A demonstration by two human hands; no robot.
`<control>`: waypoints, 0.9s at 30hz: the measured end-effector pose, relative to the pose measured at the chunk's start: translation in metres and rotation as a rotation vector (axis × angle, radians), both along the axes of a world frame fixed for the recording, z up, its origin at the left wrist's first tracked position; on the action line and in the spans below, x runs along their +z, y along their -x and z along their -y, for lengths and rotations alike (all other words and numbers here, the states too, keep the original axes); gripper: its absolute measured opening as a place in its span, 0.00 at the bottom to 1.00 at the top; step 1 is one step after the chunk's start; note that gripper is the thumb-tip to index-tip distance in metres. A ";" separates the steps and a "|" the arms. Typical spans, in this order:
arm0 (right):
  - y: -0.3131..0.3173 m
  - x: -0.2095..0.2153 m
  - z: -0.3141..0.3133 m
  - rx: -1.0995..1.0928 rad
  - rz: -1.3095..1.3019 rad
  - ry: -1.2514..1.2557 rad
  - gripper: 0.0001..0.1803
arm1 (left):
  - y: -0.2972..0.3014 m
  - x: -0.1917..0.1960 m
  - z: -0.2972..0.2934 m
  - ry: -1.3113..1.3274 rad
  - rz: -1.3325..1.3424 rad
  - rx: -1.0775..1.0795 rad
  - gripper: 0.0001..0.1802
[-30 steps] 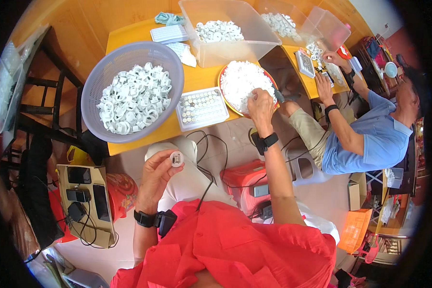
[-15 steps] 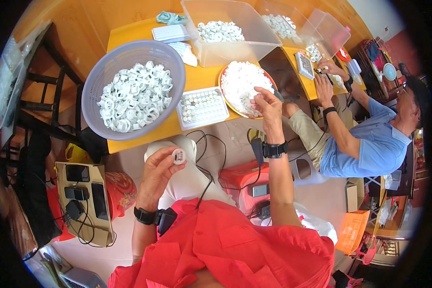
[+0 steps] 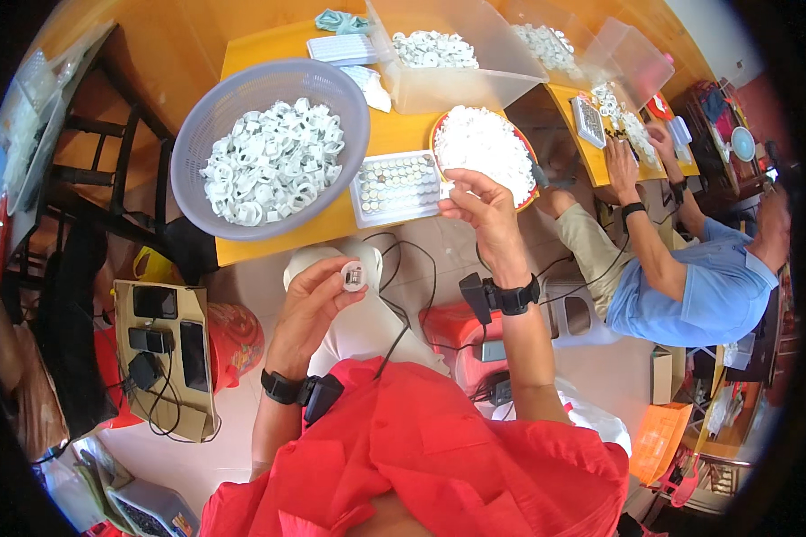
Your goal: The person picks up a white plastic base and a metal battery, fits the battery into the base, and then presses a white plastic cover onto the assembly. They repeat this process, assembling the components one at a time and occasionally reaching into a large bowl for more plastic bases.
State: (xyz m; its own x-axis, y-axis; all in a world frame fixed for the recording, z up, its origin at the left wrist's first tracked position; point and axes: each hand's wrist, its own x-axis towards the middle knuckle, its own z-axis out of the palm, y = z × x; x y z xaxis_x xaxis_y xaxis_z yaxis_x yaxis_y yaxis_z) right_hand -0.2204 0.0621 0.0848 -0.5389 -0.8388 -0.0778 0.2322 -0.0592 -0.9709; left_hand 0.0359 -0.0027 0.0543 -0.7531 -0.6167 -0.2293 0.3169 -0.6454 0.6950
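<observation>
The person's left hand (image 3: 312,300) holds a small round white plastic cap with a grey metal insert (image 3: 354,276) in a narrow fingertip grip, raised over the lap just off the near edge of the yellow wooden worktop (image 3: 269,45). The right hand (image 3: 484,208) is lifted at the near edge beside the clear compartment tray of small metal pieces (image 3: 396,185); thumb and forefinger are pinched close, and something small and white seems to sit between them, though what it is cannot be told.

Judged from this, the step in hand is fitting a small part to the cap. The next move would call for bringing the two hands together over the lap and lining the pinched piece up with the cap's centre, a fine alignment that needs the cap held steady and level.

Toward the left edge stands a large lilac plastic basket (image 3: 197,134) heaped with white ring-shaped caps. To the right of the tray lies a round red-rimmed plate (image 3: 435,134) piled with tiny white bits. At the far edge a clear plastic tub (image 3: 457,88) holds more white rings
</observation>
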 end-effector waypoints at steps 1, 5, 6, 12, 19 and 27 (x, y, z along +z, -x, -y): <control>-0.004 0.002 0.000 0.004 0.002 -0.001 0.13 | -0.001 0.002 0.000 -0.015 -0.019 -0.001 0.14; -0.023 0.007 0.003 0.128 0.031 -0.041 0.11 | -0.003 0.002 0.001 -0.030 -0.020 0.007 0.13; -0.029 0.011 0.004 0.171 0.023 -0.075 0.10 | -0.003 0.005 0.001 -0.034 -0.010 0.023 0.13; -0.076 0.028 -0.006 0.295 -0.178 -0.048 0.07 | 0.001 0.016 0.000 -0.010 -0.037 -0.023 0.14; -0.111 0.026 -0.011 0.266 -0.413 0.000 0.07 | -0.003 0.014 -0.001 0.017 -0.016 -0.008 0.13; -0.115 0.019 -0.010 0.247 -0.442 -0.009 0.08 | -0.004 0.010 0.001 0.052 -0.013 -0.018 0.15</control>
